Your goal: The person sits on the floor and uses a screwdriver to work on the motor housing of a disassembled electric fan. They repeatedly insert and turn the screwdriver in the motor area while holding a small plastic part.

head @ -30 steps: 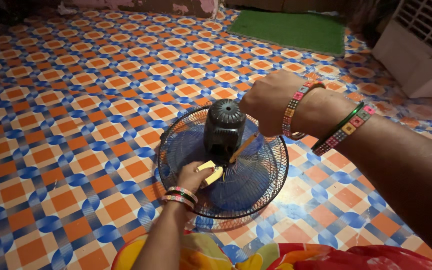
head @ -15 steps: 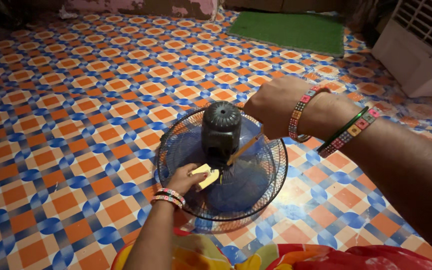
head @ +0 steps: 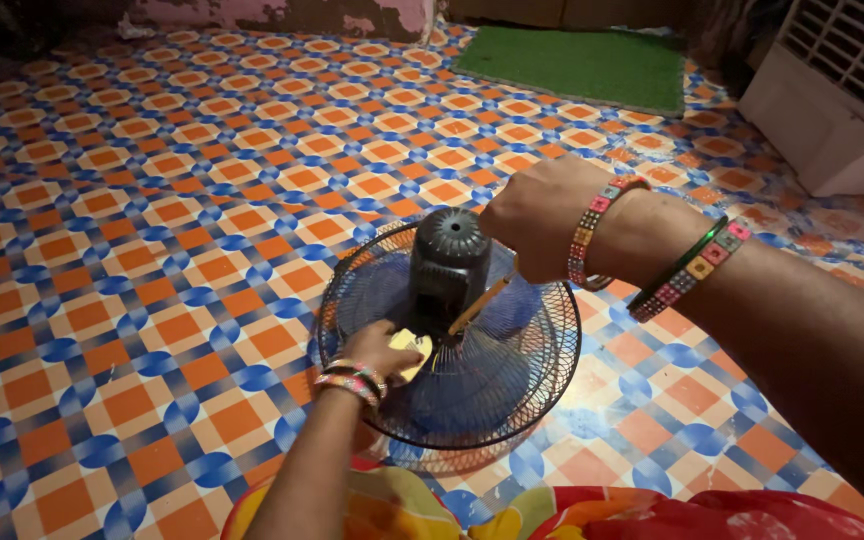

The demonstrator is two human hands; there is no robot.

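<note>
little has changed: left hand [head: 384,350] still pinches a yellow cloth [head: 410,352] on the fan grille [head: 512,385], right hand [head: 537,218] stays closed on a screwdriver [head: 482,305]; green mat [head: 582,65] upper right.

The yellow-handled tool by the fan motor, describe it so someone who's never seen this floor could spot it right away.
Find the round wire-grilled fan lying face down on the orange-and-blue patterned floor, with its dark motor housing sticking up in the middle. The tool slants down from the right hand to the housing's base. It is the only thin, straight yellow-orange shaft there; the left hand holds a flat yellow piece instead.
</note>
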